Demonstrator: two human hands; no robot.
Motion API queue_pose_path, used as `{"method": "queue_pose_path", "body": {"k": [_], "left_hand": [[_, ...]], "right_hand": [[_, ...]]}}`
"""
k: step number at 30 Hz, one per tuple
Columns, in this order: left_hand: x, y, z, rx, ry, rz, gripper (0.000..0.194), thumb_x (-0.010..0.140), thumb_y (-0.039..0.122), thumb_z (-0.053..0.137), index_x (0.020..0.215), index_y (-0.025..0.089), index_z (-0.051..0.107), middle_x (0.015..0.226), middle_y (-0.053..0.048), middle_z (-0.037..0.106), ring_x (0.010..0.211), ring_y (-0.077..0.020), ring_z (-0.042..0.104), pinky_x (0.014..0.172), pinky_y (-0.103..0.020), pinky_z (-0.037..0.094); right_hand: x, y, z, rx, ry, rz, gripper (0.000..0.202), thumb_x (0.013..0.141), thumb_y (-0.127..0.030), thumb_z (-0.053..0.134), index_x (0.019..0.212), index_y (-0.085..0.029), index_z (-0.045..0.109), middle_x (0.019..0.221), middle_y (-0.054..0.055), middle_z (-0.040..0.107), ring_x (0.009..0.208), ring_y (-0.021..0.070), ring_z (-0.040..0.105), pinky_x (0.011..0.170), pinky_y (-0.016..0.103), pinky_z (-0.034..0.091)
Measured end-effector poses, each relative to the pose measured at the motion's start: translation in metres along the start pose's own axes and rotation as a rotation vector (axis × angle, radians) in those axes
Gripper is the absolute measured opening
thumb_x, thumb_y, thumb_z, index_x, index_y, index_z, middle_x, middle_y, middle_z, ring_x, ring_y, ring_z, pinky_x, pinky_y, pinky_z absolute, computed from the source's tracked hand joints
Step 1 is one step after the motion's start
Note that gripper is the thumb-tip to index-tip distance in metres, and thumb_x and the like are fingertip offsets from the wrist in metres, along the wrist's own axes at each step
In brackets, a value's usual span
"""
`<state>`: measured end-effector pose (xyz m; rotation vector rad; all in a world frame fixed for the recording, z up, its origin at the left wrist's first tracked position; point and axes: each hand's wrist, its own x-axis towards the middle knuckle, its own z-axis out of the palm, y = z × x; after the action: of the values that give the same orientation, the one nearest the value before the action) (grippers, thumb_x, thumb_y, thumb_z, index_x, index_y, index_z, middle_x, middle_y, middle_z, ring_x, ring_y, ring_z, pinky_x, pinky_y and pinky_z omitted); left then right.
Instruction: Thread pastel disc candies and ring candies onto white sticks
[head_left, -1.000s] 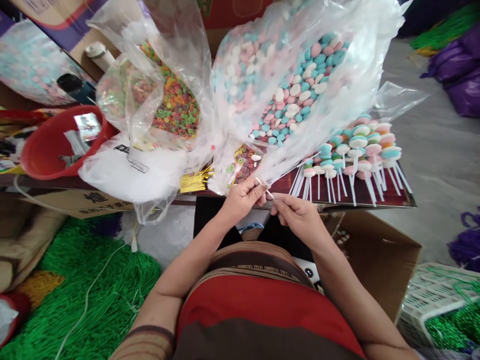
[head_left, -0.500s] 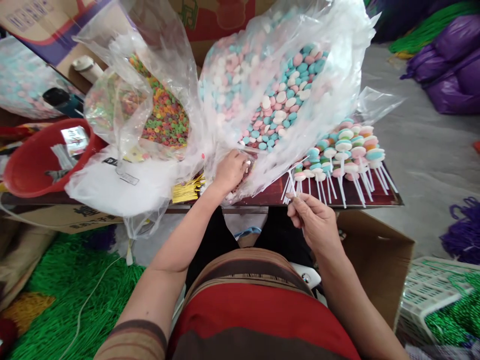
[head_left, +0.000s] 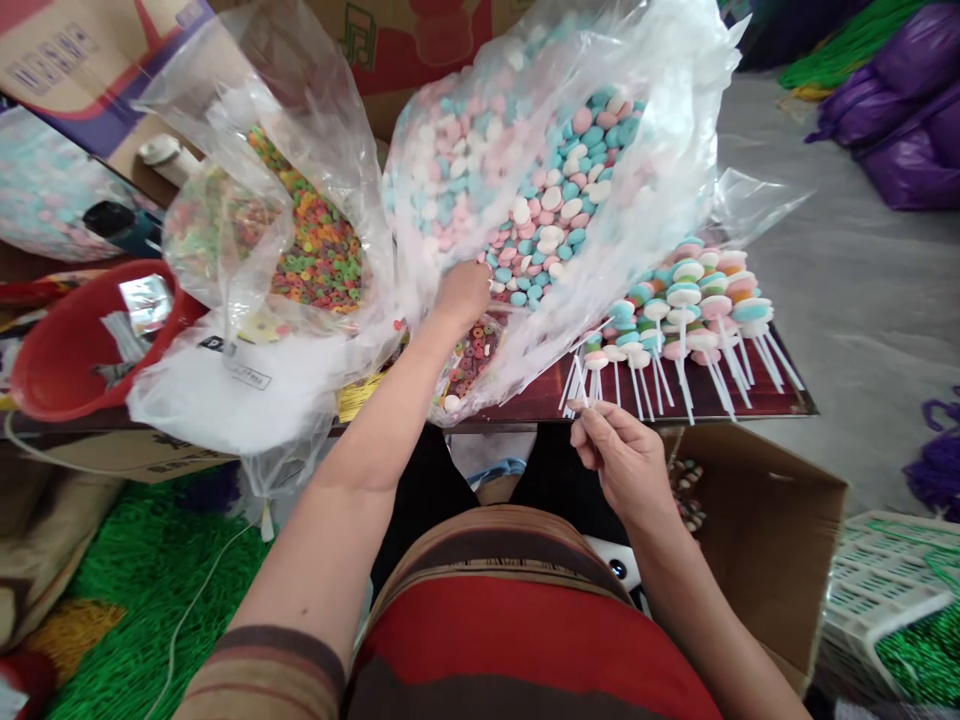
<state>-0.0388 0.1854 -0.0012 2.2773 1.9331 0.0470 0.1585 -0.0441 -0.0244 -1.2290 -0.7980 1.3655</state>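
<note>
The right hand (head_left: 619, 455) pinches a thin white stick (head_left: 585, 392) between thumb and fingertips at the front edge of the table (head_left: 517, 408); only a short part of the stick shows beyond the grip. The left hand (head_left: 463, 295) is beyond and to the left of that grip, at the lower edge of the pastel candies (head_left: 551, 235) in their opened plastic bag (head_left: 671, 150); its fingertips are obscured, and whether they are spread, pressed together or pinching a candy cannot be determined. Ring candies (head_left: 471, 360) lie between the two hands, just nearer the body than the left hand. Immediately beyond and to the right of the pinching fingers, finished candy skewers (head_left: 686, 300) lie piled, their white ends pointing towards the body. Yellow ties (head_left: 358, 398) are partly covered by the left forearm. Farther left of both hands are a bag of small ring candies (head_left: 315, 240) and a red basin (head_left: 60, 375). Below and right of the right hand is an open cardboard box (head_left: 772, 540).
</note>
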Motion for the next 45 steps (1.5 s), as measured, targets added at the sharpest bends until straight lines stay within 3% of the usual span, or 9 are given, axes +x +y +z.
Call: {"method": "queue_pose_path", "body": {"k": [6, 10, 15, 18, 21, 30, 36, 39, 45], "left_hand": [[-0.010, 0.006, 0.009, 0.023, 0.023, 0.047, 0.044, 0.095, 0.001, 0.041, 0.124, 0.009, 0.073, 0.124, -0.024, 0.075, 0.120, -0.0334, 0.069, 0.102, -0.044, 0.051], [-0.014, -0.004, 0.009, -0.170, 0.112, 0.054, 0.030, 0.094, 0.005, 0.052, 0.109, 0.013, 0.076, 0.121, -0.018, 0.077, 0.118, -0.0300, 0.068, 0.105, -0.041, 0.049], [-0.033, -0.011, -0.002, -1.094, 0.319, -0.193, 0.007, 0.087, 0.012, 0.069, 0.087, 0.019, 0.067, 0.081, 0.002, 0.070, 0.075, -0.0128, 0.065, 0.076, -0.025, 0.051], [-0.068, 0.000, -0.006, -1.654, 0.196, -0.233, 0.015, 0.081, 0.018, 0.079, 0.085, 0.019, 0.064, 0.075, 0.005, 0.066, 0.060, -0.0067, 0.058, 0.060, -0.020, 0.045], [-0.103, 0.016, -0.004, -1.860, 0.076, -0.231, 0.023, 0.075, 0.020, 0.087, 0.084, 0.018, 0.066, 0.071, 0.005, 0.066, 0.057, -0.0053, 0.058, 0.055, -0.018, 0.043], [-0.134, 0.023, 0.014, -2.007, 0.021, -0.218, 0.038, 0.061, 0.031, 0.101, 0.082, 0.017, 0.073, 0.076, 0.002, 0.070, 0.066, -0.0071, 0.062, 0.057, -0.020, 0.043], [-0.139, 0.025, 0.025, -1.806, 0.197, -0.110, 0.040, 0.064, 0.050, 0.097, 0.081, 0.022, 0.074, 0.080, 0.003, 0.070, 0.069, -0.0082, 0.058, 0.065, -0.024, 0.048], [-0.140, 0.026, 0.026, -1.727, 0.232, -0.070, 0.041, 0.069, 0.052, 0.094, 0.082, 0.022, 0.071, 0.079, 0.003, 0.068, 0.070, -0.0092, 0.057, 0.066, -0.025, 0.049], [-0.147, 0.020, 0.029, -1.795, 0.057, -0.103, 0.039, 0.076, 0.050, 0.091, 0.099, 0.023, 0.075, 0.085, 0.002, 0.069, 0.066, -0.0086, 0.055, 0.063, -0.025, 0.047]], "right_hand": [[-0.001, 0.005, -0.004, 0.000, 0.011, -0.002, 0.026, 0.090, -0.044, 0.077, 0.098, -0.020, 0.082, 0.064, -0.003, 0.061, 0.047, 0.0065, 0.045, 0.045, 0.022, 0.029], [-0.002, 0.005, -0.002, -0.016, -0.012, -0.014, 0.026, 0.091, -0.045, 0.076, 0.098, -0.021, 0.082, 0.064, -0.003, 0.061, 0.046, 0.0066, 0.044, 0.045, 0.022, 0.029], [0.011, -0.008, 0.006, -0.050, -0.031, -0.065, 0.030, 0.090, -0.046, 0.075, 0.102, -0.020, 0.080, 0.068, -0.002, 0.062, 0.047, 0.0065, 0.040, 0.045, 0.024, 0.027], [0.032, -0.016, 0.021, -0.107, -0.025, -0.118, 0.035, 0.088, -0.050, 0.076, 0.103, -0.019, 0.080, 0.069, -0.002, 0.063, 0.049, 0.0075, 0.040, 0.046, 0.024, 0.029], [0.056, -0.019, 0.041, -0.191, -0.005, -0.224, 0.037, 0.086, -0.055, 0.076, 0.098, -0.020, 0.079, 0.071, 0.000, 0.065, 0.060, 0.0122, 0.053, 0.053, 0.025, 0.040], [0.072, -0.011, 0.069, -0.265, -0.001, -0.273, 0.039, 0.084, -0.058, 0.077, 0.076, -0.020, 0.070, 0.071, 0.001, 0.068, 0.070, 0.0158, 0.061, 0.060, 0.027, 0.043], [0.060, -0.019, 0.068, -0.238, -0.122, -0.179, 0.039, 0.087, -0.057, 0.072, 0.073, -0.020, 0.070, 0.064, 0.000, 0.061, 0.052, 0.0097, 0.038, 0.049, 0.026, 0.028], [0.056, -0.021, 0.068, -0.256, -0.186, -0.155, 0.041, 0.084, -0.061, 0.074, 0.079, -0.020, 0.072, 0.066, 0.000, 0.061, 0.053, 0.0100, 0.038, 0.049, 0.027, 0.027], [0.053, -0.021, 0.069, -0.159, -0.177, -0.052, 0.048, 0.072, -0.065, 0.083, 0.076, -0.019, 0.069, 0.063, -0.002, 0.058, 0.051, 0.0080, 0.034, 0.047, 0.025, 0.025]]}}
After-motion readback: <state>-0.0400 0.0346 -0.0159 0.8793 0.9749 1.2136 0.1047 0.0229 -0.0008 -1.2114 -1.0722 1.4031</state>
